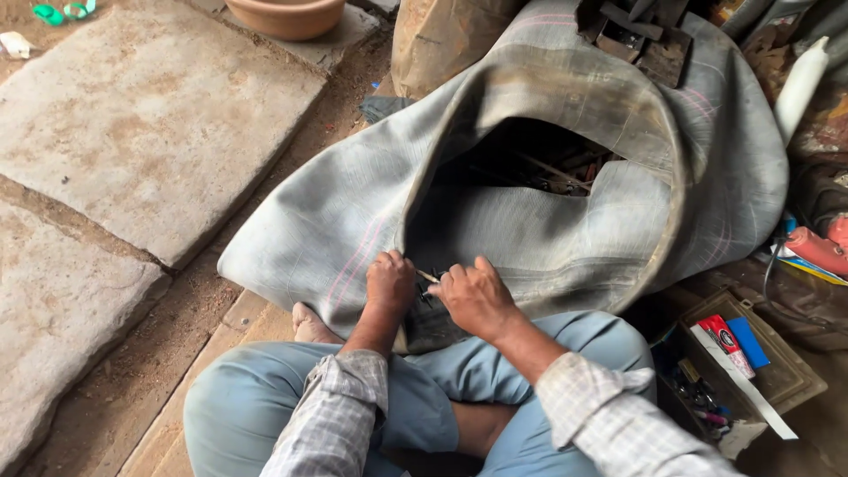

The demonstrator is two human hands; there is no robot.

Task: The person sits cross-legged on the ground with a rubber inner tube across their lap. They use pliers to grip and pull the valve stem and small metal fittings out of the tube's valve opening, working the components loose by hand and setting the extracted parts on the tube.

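A large grey rubber inner tube (565, 238) lies folded in front of me, resting against my crossed legs in light blue trousers. My left hand (389, 283) presses down on the tube's near edge with its fingers curled. Beside it, my right hand (475, 297) grips the same edge, and a small pale object (427, 276) shows between the two hands. A dark roughened patch (430, 320) of rubber sits just below my hands. What the fingers pinch is partly hidden.
Flat stone slabs (150, 124) cover the ground at left, with a clay bowl (287, 16) at the top. An open box (751, 371) of small tools and packets stands at the right. Dark scrap metal (632, 35) rests on the tube's far side.
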